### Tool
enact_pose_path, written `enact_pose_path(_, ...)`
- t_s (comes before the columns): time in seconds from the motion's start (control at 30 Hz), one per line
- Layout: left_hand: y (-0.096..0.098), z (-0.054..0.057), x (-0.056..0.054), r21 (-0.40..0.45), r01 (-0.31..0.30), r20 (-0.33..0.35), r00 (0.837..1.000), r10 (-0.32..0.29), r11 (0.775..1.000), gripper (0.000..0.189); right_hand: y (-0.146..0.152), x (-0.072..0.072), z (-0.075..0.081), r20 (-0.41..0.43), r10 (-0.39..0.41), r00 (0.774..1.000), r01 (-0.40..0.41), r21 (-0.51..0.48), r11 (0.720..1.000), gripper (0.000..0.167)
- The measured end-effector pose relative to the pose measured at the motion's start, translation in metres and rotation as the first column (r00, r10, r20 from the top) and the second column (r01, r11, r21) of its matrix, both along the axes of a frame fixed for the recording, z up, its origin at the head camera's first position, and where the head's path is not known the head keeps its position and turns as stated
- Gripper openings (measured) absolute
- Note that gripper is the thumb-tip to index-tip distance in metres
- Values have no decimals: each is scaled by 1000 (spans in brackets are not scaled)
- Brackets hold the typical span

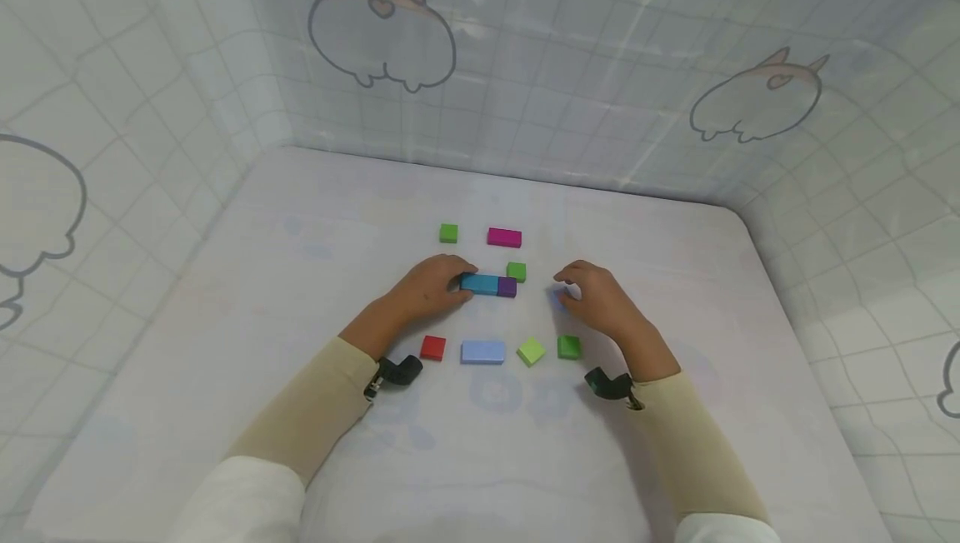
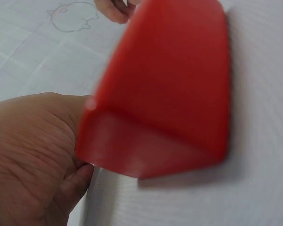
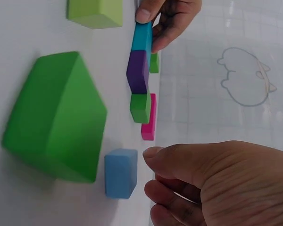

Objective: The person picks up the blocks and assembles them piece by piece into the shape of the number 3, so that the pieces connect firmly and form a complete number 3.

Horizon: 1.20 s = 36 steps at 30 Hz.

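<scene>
My left hand (image 1: 429, 286) pinches the left end of a long turquoise block (image 1: 482, 284) between thumb and fingers. A small purple block (image 1: 507, 287) sits end to end with it on the right. Behind the purple block is a green block (image 1: 516, 271). My right hand (image 1: 602, 300) hovers by a light blue block (image 3: 120, 174), thumb and fingers bent loosely. In the right wrist view a gap shows between thumb and fingers, with nothing in it. From above, that hand partly covers the light blue block. A red block (image 2: 174, 84) looms large in the left wrist view, hiding the left fingertips.
Nearer the body lie a red block (image 1: 432, 348), a long light blue block (image 1: 483, 352), a lime block (image 1: 531, 351) and a dark green block (image 1: 569, 347). Farther back are a green block (image 1: 448, 233) and a magenta block (image 1: 505, 237). A patterned curtain (image 1: 555, 93) surrounds the table.
</scene>
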<state>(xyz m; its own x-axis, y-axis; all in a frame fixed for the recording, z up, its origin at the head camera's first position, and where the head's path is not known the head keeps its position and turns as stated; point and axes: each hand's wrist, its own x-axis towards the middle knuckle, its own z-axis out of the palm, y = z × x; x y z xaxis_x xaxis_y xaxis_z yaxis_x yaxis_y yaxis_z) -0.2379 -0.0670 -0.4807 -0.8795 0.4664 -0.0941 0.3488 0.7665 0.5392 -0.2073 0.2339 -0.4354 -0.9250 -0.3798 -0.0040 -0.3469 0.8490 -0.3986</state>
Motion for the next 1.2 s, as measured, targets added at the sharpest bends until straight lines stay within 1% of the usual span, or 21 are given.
enact_pose_path(0.27, -1, 2, 0, 7, 4, 3, 1000, -4, 1000, 51, 6, 5, -3, 66, -20, 998, 18, 29, 999, 29)
enact_pose_path(0.6, 0, 0, 0, 10, 5, -7, 1000, -5, 1000, 50, 10, 6, -9, 62, 4, 998, -7, 36, 999, 31)
enact_pose_path(0.87, 0, 4, 2, 6, -2, 14, 1000, 2, 1000, 50, 10, 7, -15, 109, -50, 993, 51, -12, 999, 32)
enact_pose_path(1.2, -1, 4, 1, 13, -3, 13, 1000, 3, 1000, 50, 8, 10, -18, 92, -61, 994, 68, -71, 995, 30)
